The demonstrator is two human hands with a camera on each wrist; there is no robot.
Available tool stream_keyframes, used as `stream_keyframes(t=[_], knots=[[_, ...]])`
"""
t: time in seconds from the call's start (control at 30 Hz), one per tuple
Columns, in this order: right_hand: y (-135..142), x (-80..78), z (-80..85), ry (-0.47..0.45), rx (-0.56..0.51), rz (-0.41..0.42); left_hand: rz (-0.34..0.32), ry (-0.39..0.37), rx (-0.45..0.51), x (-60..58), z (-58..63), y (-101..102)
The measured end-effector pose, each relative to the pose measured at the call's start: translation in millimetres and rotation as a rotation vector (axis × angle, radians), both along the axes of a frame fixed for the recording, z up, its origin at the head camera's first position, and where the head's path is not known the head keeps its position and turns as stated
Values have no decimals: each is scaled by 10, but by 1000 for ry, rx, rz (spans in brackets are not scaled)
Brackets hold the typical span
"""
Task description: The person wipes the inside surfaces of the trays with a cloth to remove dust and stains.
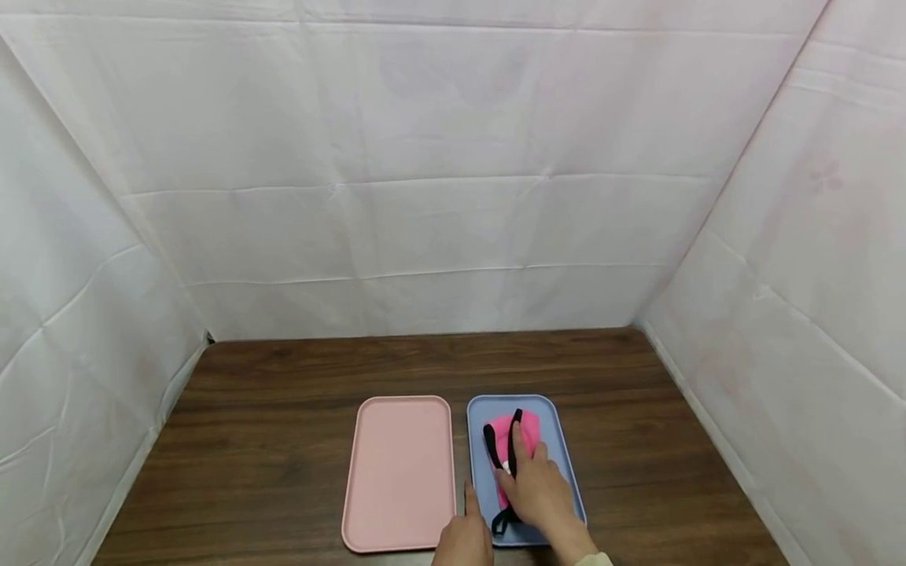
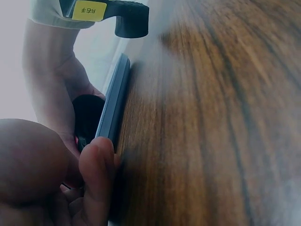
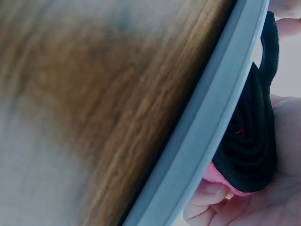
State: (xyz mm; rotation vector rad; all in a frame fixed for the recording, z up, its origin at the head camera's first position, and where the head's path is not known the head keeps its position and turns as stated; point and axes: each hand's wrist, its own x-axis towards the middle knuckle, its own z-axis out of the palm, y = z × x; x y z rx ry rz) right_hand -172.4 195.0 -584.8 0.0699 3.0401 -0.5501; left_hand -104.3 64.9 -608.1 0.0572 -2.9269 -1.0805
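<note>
A folded pink cloth item with black straps (image 1: 528, 424) lies on the blue tray (image 1: 559, 472). My right hand (image 1: 541, 491) is over it, index finger stretched toward its far end and thumb at its left side. From the right wrist, the black edging (image 3: 256, 155) shows as stacked folds between the fingers and palm, with a strip of pink below. My left hand (image 1: 465, 541) is at the tray's near left side, one finger pointing forward along the rim. The left wrist view has that fingertip (image 2: 99, 153) right at the tray's edge (image 2: 117, 89).
Left of the blue tray lies a pink tray (image 1: 401, 472), a narrow gap between them. Both are on a dark wood-grain table (image 1: 269, 440). White cloth sheets (image 1: 439, 228) rise at the back and both sides. A yellow-labelled camera mount (image 2: 89, 10) is on the right wrist.
</note>
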Motion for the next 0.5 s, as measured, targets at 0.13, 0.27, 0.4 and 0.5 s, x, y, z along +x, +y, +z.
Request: stream_keyframes(t=[0.13,0.27,0.4,0.5], knots=[[-5,8,5,6,-8,9,-23,6,5,-4,9,-16],[-24,13,0,12,-5,15,-57,34,6,-9,4,-38],[-39,16,-13,4,10,8,-85,59,-12,-11,-7,-52],[-45,16,-14,-10,16,0,-92,62,-20,-9,-6,-55]])
